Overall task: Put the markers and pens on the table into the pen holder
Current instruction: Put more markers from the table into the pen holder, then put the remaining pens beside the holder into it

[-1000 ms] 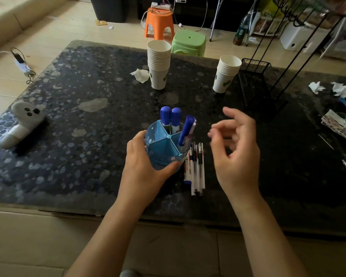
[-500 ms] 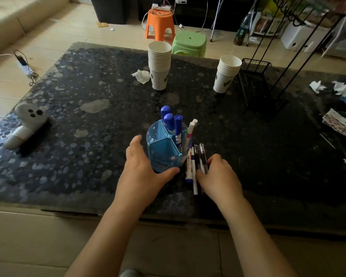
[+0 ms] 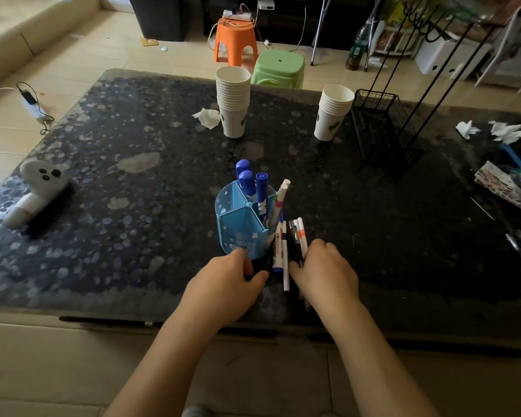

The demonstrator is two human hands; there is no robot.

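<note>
A blue divided pen holder (image 3: 240,225) stands near the table's front edge. It holds three blue-capped markers (image 3: 246,182) and a white pen (image 3: 281,195) that leans to the right. Several pens and one blue-ended marker (image 3: 284,256) lie side by side on the table just right of the holder. My right hand (image 3: 325,273) lies over the near ends of these pens, fingers curled onto the black and white ones. My left hand (image 3: 226,285) rests in front of the holder, fingertips touching its base and thumb spread to the right.
Two stacks of paper cups (image 3: 233,103) (image 3: 333,112) stand at the back, with a crumpled tissue (image 3: 207,117) beside the left one. A black wire rack (image 3: 382,124) is at the back right. A white ghost-shaped brush (image 3: 35,191) lies far left. Papers (image 3: 500,182) clutter the right edge.
My right hand came down from the air onto the pens beside the holder. My left hand slid from around the holder's side to its base. The last marker now stands in the holder.
</note>
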